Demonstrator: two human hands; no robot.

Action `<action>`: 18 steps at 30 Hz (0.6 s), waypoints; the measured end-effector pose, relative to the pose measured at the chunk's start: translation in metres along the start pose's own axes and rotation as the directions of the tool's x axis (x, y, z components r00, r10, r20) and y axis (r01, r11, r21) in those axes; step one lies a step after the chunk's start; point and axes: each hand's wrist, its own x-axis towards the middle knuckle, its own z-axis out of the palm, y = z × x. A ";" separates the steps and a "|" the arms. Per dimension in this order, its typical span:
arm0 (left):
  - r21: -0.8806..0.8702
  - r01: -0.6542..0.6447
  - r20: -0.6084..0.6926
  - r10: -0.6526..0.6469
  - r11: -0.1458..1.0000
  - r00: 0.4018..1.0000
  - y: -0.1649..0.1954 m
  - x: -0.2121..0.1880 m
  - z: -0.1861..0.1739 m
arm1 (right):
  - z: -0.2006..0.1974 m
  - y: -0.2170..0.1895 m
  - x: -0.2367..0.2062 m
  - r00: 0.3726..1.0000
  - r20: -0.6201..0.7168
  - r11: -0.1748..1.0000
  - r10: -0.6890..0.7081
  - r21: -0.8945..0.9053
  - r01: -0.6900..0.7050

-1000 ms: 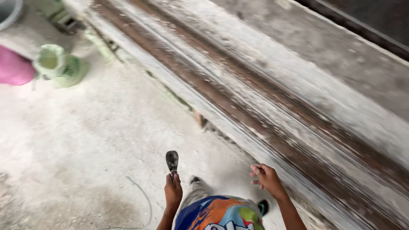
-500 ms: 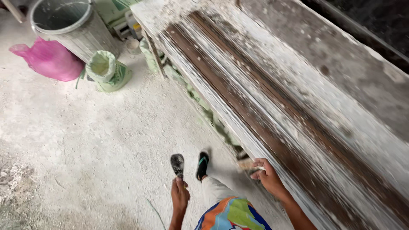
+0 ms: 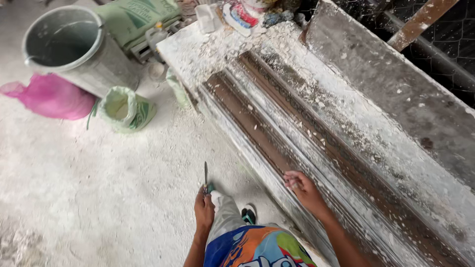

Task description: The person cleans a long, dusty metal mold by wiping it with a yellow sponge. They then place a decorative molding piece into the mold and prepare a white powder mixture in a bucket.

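The long moulding bench (image 3: 376,163), caked in white plaster, runs from 12 o'clock down to 5 o'clock, and its 2 brown ornamental channels (image 3: 297,133) lie along it side by side. Your right hand (image 3: 303,190) rests at the near edge of the front channel, fingers curled and pinched on something small and pale that can't be made out. Your left hand (image 3: 204,212) hangs at 6 o'clock, closed around the handle of a narrow scraper (image 3: 206,177) whose blade points away from you over the dusty floor (image 3: 74,198). To work this well, I'd judge you should keep the blade low and follow the groove's line, letting the right hand steady you on the rim, not on the pattern. At 10 o'clock stands a big grey bucket (image 3: 69,47), with a pink bag (image 3: 52,96) lying against it and an open green sack (image 3: 126,109) of white powder just beside. Behind, at 11 o'clock, flat green sacks (image 3: 141,20) are stacked, and at 12 o'clock a red-and-white packet (image 3: 242,15) sits on the bench end.
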 end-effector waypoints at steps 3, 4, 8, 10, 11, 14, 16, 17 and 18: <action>0.153 -0.520 -0.020 0.529 0.840 0.848 0.046 0.082 0.015 | -0.014 0.007 0.016 0.930 -0.280 0.971 0.237 0.060 -0.230; 0.226 -0.503 0.012 0.514 0.834 0.858 0.065 0.110 0.020 | -0.017 0.009 0.021 0.900 -0.347 0.965 0.264 0.102 -0.243; 0.374 -0.524 0.116 0.522 0.765 0.845 0.155 0.228 0.037 | -0.015 0.005 0.043 0.762 -0.526 0.926 0.378 0.219 -0.308; 0.415 -0.653 0.183 0.644 0.634 0.742 0.202 0.282 0.037 | -0.011 -0.005 0.065 0.706 -0.578 0.912 0.410 0.252 -0.323; 0.486 -0.619 0.245 0.584 0.617 0.774 0.223 0.306 0.035 | -0.009 -0.012 0.075 0.677 -0.600 0.904 0.427 0.274 -0.327; 0.629 -0.612 0.394 0.482 0.480 0.783 0.274 0.370 0.018 | 0.004 -0.029 0.119 0.652 -0.654 0.920 0.384 0.214 -0.328; 0.627 -0.701 0.495 0.522 0.339 0.695 0.292 0.400 -0.001 | 0.017 -0.036 0.146 0.674 -0.644 0.927 0.361 0.169 -0.335; 0.636 -0.708 0.540 0.480 0.306 0.692 0.296 0.408 -0.013 | 0.027 -0.038 0.159 0.691 -0.623 0.926 0.365 0.167 -0.339; 0.640 -0.718 0.580 0.442 0.273 0.685 0.299 0.414 -0.024 | 0.035 -0.040 0.169 0.710 -0.605 0.928 0.361 0.159 -0.336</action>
